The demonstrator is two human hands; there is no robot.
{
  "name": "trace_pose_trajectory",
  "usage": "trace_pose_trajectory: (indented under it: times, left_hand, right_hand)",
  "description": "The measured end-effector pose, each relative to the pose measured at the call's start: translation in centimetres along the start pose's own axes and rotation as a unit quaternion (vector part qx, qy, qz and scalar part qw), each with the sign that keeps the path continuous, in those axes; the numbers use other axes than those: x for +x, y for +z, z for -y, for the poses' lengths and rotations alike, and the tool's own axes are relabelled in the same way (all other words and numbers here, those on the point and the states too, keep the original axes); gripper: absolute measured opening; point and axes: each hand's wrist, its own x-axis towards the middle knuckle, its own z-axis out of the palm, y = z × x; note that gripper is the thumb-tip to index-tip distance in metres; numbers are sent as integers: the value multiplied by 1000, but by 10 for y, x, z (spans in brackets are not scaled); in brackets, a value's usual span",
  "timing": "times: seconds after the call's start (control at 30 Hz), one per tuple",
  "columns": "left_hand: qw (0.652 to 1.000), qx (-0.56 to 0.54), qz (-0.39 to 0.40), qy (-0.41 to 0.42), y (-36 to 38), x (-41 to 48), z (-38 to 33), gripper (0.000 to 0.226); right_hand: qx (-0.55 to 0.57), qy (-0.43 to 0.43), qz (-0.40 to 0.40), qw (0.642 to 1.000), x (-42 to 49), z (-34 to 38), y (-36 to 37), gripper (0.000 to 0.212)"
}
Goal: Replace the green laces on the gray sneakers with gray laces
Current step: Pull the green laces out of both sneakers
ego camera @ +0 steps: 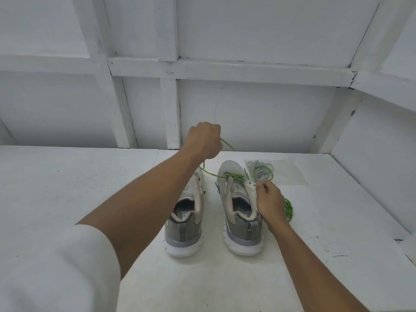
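Two gray sneakers stand side by side on the white table, heels toward me. The left sneaker (185, 224) has no lace in it. The right sneaker (238, 212) still carries a green lace (233, 176) through its front eyelets. My left hand (203, 140) is raised above the shoes and grips one end of that lace, pulled taut. My right hand (269, 199) pinches the right sneaker's eyelet flap. A second green lace (288, 209) lies bunched behind my right hand. Gray laces (262, 170) lie coiled beyond the right shoe.
The white table (90, 176) is backed by a white panelled wall (247, 113), with a side wall on the right. A clear plastic sheet (290, 174) lies under the gray laces. My left sleeve (56, 266) fills the lower left.
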Motion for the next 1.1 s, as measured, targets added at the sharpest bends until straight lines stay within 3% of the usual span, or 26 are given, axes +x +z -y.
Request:
trace_pose_trajectory:
  times: [0.33, 0.5, 0.63, 0.77, 0.87, 0.97, 1.1]
  left_hand:
    - [995, 79, 52, 20, 9, -17, 9, 5]
    - [952, 237, 156, 118, 24, -36, 2, 11]
    - [932, 263, 211, 134, 38, -43, -10, 10]
    - [958, 169, 214, 88, 21, -43, -21, 6]
    - [981, 10, 194, 21, 12, -43, -31, 12]
    - [975, -127, 175, -43, 20, -52, -49, 16]
    - [962, -201, 151, -108, 52, -65, -63, 33]
  right_hand:
    - [4, 2, -1, 1000, -1, 1, 0, 20]
    - [-2, 6, -1, 1000, 0, 1, 0, 21]
    - [-6, 2, -2, 1000, 0, 2, 0, 20]
    - [-11, 2, -3, 1000, 0, 0, 0, 21]
    - [-12, -2, -2, 1000, 0, 0, 1, 22]
    - [-11, -5, 5, 1000, 0, 1, 0, 23]
    - [-19, -25, 55, 998, 5, 6, -8, 21]
